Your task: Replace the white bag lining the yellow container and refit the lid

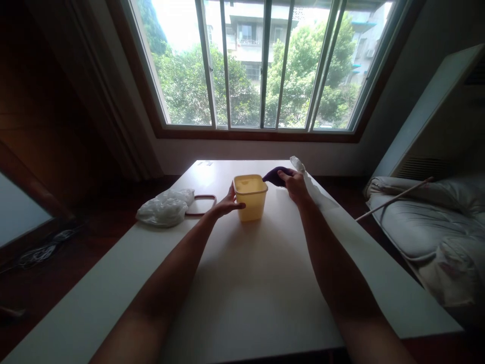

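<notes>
A yellow, translucent plastic container (251, 205) with an open top stands upright on the white table (250, 283). My left hand (227, 203) grips its left side, thumb across the front and fingers behind. Just right of the container's rim, my right hand (295, 185) holds a dark purple, tapered object (276, 176); its pointed end faces the container. Whether it is a vegetable or something else I cannot tell. Beyond my right hand lies a white plastic bag (313, 189), its twisted top sticking up.
On the left of the table sit a crumpled white plastic bag (165, 207) and a squarish lid with a brown rim (201, 204). A window (261, 76) is beyond the far edge. To the right are a thin stick (394, 198) and folded padded bedding (420, 222).
</notes>
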`<state>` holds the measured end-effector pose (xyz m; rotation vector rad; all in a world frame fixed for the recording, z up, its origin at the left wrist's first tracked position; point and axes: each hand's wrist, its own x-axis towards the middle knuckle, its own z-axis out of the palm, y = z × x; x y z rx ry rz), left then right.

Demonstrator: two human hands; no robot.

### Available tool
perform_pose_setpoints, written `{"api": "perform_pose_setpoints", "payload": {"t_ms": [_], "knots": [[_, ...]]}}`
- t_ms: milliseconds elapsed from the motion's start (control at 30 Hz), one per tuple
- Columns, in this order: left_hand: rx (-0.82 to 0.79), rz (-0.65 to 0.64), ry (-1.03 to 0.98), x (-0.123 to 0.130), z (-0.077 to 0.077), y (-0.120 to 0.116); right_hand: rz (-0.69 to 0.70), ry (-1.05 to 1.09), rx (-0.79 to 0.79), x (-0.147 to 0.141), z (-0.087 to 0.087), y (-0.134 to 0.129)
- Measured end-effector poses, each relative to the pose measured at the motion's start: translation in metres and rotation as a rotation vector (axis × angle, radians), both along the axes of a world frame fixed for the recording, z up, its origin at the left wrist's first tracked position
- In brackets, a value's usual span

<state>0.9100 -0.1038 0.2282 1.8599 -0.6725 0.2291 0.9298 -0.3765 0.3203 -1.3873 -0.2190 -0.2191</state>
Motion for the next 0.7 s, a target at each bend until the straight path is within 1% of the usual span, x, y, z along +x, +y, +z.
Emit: {"api": "perform_pose_setpoints", "payload": {"t_ms": [100,167,233,333,400,500,600,700], "knots": [[-0.089,-0.076,0.093,0.003,0.002,-0.003,0.003,-0.007,-0.055,0.004,-0.002,-0.001],[-0.109,-0.066,0.089,0.003,0.004,-0.004,-0.022,-0.041,-0.098,0.005,-0.002,-0.001],[-0.086,-0.038,0.042,0.002,0.006,-0.003,-0.07,-0.087,-0.143,0.003,0.0,-0.002],[0.0,0.06,-0.097,-0.002,0.012,-0.002,-0.139,-0.171,-0.194,-0.006,0.007,-0.001],[0.065,0.148,-0.2,-0.005,0.017,-0.001,-0.143,-0.242,-0.225,-0.013,0.013,0.001],[0.149,0.264,-0.33,-0.008,0.022,0.0,-0.103,-0.344,-0.307,-0.022,0.018,0.004],[0.218,0.328,-0.417,-0.009,0.022,0.0,-0.051,-0.38,-0.416,-0.029,0.019,0.008],[0.249,0.376,-0.462,-0.01,0.02,0.001,0.003,-0.396,-0.509,-0.034,0.017,0.014]]}}
